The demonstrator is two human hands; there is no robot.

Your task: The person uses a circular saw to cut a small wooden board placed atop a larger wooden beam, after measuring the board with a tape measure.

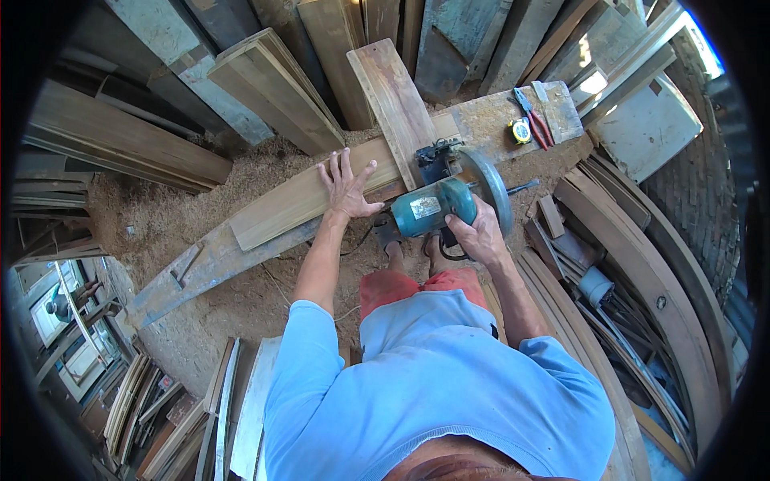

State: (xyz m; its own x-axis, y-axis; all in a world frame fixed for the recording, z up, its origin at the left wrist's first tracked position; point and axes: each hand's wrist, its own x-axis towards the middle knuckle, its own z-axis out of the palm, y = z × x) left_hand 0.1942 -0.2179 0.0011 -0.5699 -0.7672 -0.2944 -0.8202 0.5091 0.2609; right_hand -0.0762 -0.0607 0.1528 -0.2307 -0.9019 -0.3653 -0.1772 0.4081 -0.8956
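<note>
Circular saw (449,200) is sitting on the plank (297,200) across the bench (200,264), right hand (479,234) gripping it; left hand (346,186) is pressing flat nearby, risking fingers if the blade kicks.

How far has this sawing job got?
Sawdust already covers the ground, so cutting has gone on here. In hand: the right hand grips the teal circular saw, standing where a short plank crosses the long plank that the left hand presses flat. The cut itself is hidden under the saw, so what is left cannot be told.
</note>
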